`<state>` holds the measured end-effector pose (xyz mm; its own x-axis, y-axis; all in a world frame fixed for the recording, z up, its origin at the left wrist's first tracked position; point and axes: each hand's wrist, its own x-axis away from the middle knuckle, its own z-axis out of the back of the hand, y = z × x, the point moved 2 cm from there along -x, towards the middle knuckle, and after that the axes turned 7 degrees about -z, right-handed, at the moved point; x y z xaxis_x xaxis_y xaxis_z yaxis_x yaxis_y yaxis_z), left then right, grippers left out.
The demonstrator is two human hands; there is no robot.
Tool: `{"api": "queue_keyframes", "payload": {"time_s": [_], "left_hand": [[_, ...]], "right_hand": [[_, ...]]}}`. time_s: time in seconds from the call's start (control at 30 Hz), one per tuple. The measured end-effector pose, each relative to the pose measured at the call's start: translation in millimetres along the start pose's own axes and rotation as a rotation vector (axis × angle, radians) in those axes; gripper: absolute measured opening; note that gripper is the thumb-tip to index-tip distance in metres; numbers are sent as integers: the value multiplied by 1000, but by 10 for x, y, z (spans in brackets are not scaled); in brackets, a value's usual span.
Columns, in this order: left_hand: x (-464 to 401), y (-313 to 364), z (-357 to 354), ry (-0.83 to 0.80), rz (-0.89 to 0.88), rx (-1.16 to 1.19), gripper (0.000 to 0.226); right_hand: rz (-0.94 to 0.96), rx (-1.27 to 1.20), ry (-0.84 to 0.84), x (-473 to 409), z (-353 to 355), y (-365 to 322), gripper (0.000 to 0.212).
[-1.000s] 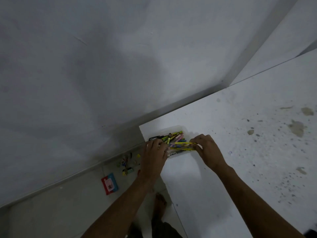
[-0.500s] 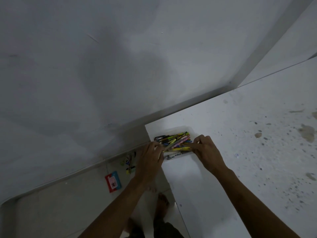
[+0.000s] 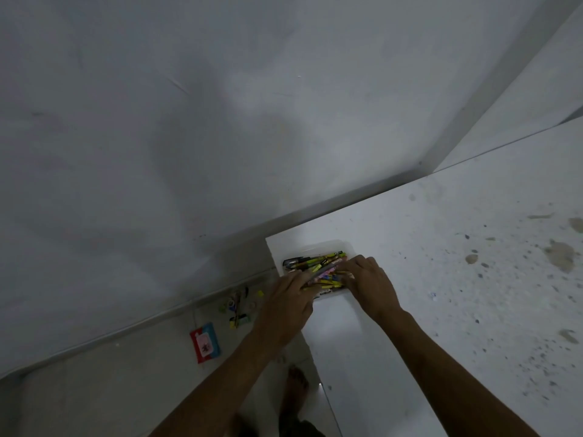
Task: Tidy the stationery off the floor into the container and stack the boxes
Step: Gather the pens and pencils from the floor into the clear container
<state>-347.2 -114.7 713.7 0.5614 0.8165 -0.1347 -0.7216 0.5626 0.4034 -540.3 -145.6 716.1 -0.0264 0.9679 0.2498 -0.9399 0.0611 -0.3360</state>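
Floor tiles point(image 3: 94, 383) fill the lower left, and on them we see a red and blue packet point(image 3: 205, 342) lying flat, with a small scatter of stationery point(image 3: 238, 305) beyond it, close to the foot of the wall point(image 3: 189, 121). Moving right, our left hand point(image 3: 288, 302) reaches over the left edge of the white bench point(image 3: 441, 279), its fingers curled down into the pens point(image 3: 318, 268); whether it grips any we cannot tell. These pens lie heaped in a clear container point(image 3: 344, 244) sitting at the bench's far left corner. Our right hand point(image 3: 367, 283) rests at the container's right side, fingers bent among the pens, its hold equally unclear.
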Motion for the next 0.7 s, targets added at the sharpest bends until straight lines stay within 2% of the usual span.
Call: {"api": "queue_keyframes", "payload": {"time_s": [0.1,0.27,0.53,0.6,0.7], "left_hand": [[-39,7,-27,4,-12,-29,22],[-66,-27,-11,13,16,-32,28],[27,-174,96,13,108,245,31],[48,-202,110,-12,101,258,31],[97,-206,118,-45,74,248,29]], "right_hand": [[23,23,-3,-86,-46,-42,25],[41,30,8,-116,-156,-65,22],[126,17,119,-38,-105,-109,18],[204,9,159,-10,-56,-106,14],[271,41,134,56,-17,-49,7]]}}
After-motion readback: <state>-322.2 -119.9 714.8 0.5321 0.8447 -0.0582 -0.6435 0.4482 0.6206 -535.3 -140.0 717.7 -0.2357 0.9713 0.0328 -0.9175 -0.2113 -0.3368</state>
